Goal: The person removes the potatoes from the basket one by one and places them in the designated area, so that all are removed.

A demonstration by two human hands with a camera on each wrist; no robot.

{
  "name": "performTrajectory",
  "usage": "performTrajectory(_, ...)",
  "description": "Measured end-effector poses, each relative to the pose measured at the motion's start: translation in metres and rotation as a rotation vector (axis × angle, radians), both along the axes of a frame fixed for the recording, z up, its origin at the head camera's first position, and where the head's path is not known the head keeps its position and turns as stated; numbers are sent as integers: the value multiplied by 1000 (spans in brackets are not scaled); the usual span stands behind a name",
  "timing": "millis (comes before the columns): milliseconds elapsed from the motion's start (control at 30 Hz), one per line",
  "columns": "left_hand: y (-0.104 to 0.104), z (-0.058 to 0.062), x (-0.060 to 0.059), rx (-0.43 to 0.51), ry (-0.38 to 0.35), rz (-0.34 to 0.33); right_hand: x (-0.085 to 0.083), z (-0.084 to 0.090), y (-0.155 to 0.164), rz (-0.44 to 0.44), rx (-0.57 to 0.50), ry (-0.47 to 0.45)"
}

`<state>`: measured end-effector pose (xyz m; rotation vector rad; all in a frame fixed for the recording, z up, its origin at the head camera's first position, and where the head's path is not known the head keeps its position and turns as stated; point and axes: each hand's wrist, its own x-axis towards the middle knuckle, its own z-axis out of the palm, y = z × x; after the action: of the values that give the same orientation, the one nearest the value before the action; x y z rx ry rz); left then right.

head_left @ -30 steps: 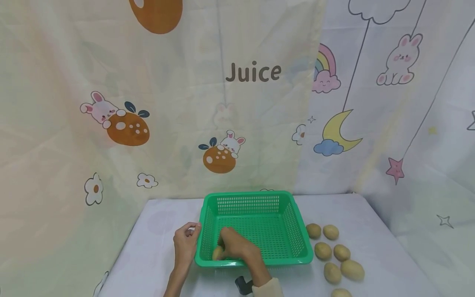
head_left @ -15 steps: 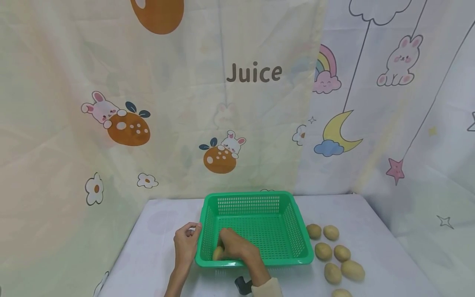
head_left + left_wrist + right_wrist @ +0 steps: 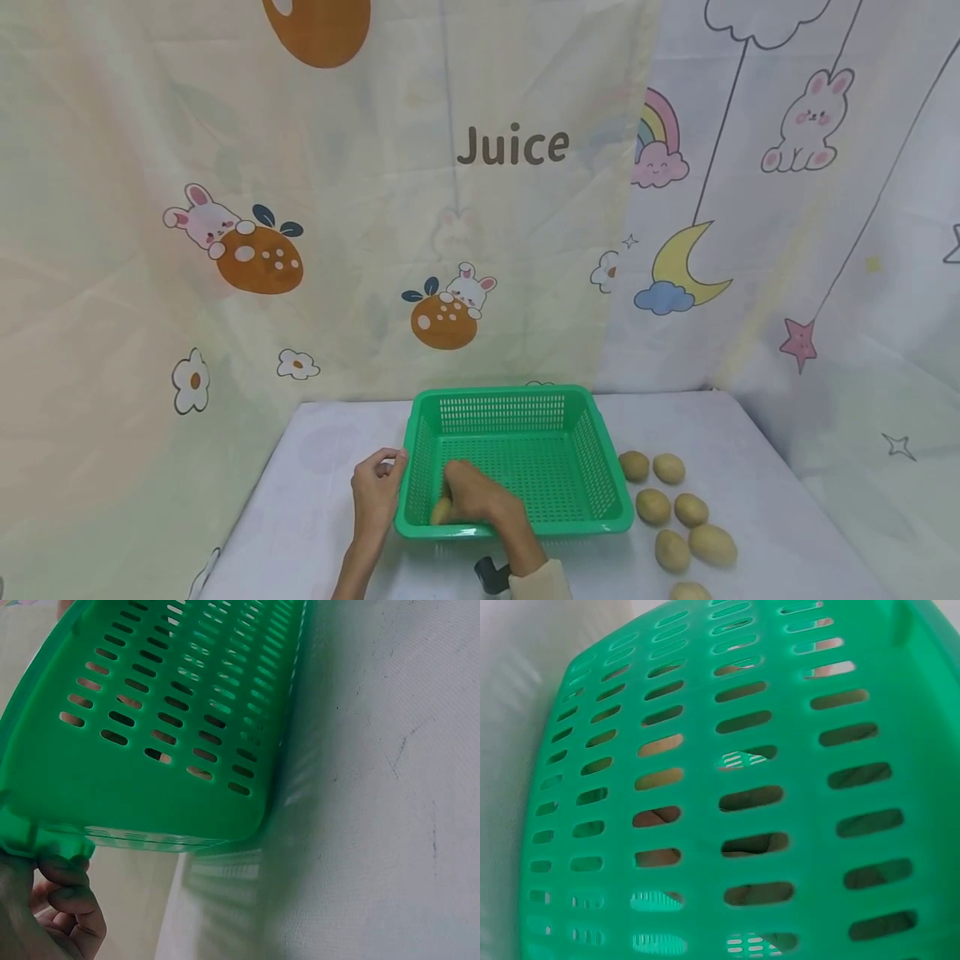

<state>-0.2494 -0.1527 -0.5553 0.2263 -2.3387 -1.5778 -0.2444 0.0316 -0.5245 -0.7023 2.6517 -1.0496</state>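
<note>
The right hand (image 3: 474,498) reaches into the green basket (image 3: 592,475) on the counter (image 3: 750,500), its grip curled round a small, oval, yellow-brown potato (image 3: 441,510) at the basket's near-left corner; the basket is shallow, rectangular plastic with slotted walls and floor. The left hand (image 3: 377,490) rests against the basket's left rim, fingers curled at the edge; 7 more potatoes (image 3: 672,551) lie on the counter just right of the basket.

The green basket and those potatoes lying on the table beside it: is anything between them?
No. In the head view, only bare white tablecloth separates the green basket from the potatoes.
</note>
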Motion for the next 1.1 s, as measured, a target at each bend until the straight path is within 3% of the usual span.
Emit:
performTrajectory(300, 3, -1, -1, 14, 21, -14, 2, 6, 13, -63, -26, 32)
performTrajectory(767, 2, 1, -1, 8, 27, -15, 2, 19, 41, -72, -143, 78)
performTrajectory(1100, -2, -2, 1, 1, 35, -15, 12, 30, 64, -68, -227, 49)
